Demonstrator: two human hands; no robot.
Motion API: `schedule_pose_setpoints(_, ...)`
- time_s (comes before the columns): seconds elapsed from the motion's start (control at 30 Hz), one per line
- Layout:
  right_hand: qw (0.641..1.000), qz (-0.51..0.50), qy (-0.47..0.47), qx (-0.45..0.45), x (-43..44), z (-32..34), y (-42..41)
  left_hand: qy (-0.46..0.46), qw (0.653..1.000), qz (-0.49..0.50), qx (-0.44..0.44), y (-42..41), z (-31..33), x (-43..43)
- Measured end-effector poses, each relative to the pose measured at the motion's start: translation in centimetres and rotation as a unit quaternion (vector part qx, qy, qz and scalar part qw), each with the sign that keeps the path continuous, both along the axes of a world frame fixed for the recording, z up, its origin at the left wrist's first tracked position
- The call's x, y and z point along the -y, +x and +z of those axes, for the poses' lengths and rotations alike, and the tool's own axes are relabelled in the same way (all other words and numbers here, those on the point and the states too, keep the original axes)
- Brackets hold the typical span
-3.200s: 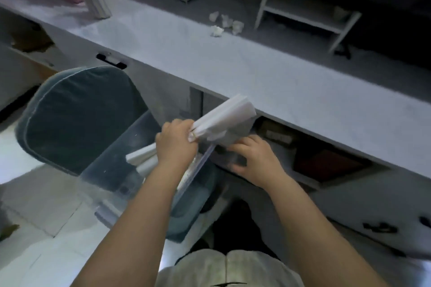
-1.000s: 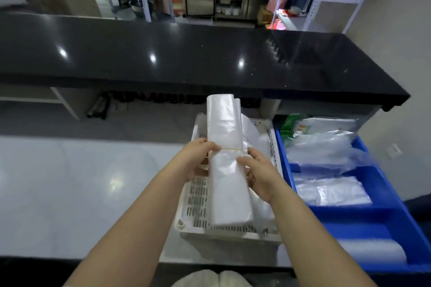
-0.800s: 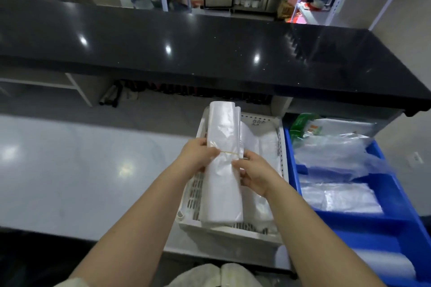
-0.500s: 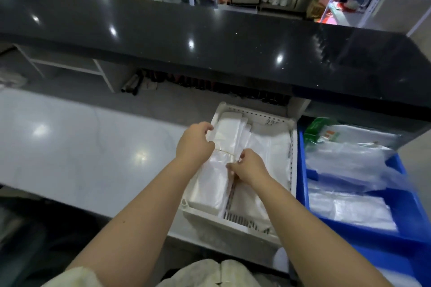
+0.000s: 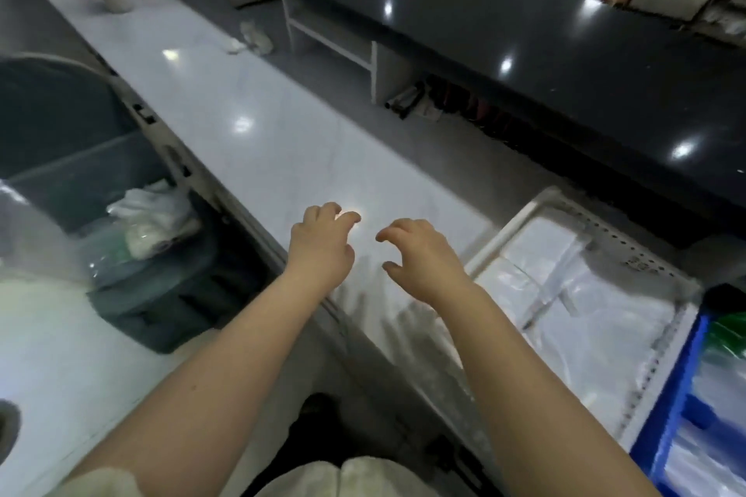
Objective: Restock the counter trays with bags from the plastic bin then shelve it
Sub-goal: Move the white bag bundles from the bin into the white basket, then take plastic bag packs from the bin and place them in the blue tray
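Note:
My left hand (image 5: 321,244) and my right hand (image 5: 420,254) hover side by side over the white marble counter (image 5: 258,125), both empty with fingers curled apart. To their right sits the white perforated tray (image 5: 508,232), filled with flat bundles of clear plastic bags (image 5: 573,295). A blue tray (image 5: 666,420) with more bags lies at the far right edge. Down at the left, the clear plastic bin (image 5: 133,270) rests on a dark chair and holds a few white bag bundles (image 5: 153,218).
A raised black glossy countertop (image 5: 524,24) runs along the back. A white shelf unit (image 5: 335,44) stands under it. Crumpled paper scraps (image 5: 252,42) lie on the marble farther left. The chair's dark backrest (image 5: 52,121) is at the left.
Both hands let go of the bag bundle, which now lies in the white tray. The hands and my view have swung left, towards the bin on the chair.

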State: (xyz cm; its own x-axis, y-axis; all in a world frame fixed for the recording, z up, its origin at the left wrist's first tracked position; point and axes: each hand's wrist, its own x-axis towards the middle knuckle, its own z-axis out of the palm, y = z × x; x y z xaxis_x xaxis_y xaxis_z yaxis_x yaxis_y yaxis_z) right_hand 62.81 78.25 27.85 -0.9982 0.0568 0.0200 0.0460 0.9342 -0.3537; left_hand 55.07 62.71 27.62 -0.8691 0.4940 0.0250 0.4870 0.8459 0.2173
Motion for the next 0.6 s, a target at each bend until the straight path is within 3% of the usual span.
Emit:
schedule_pose_setpoints(0.23, 0.989, 0.141, 0.038, -0.008, 12.5, 0.0, -9.4, 0.0, 0.992, 0.127, -0.026, -4.7, -0.2, 14.6)
schedule_pose_setpoints(0.6, 0.955, 0.288, 0.068, 0.032, 41.3, -3.3, -24.2, -0.046, 0.958, 0.28, 0.039, -13.5, -3.5, 44.0)
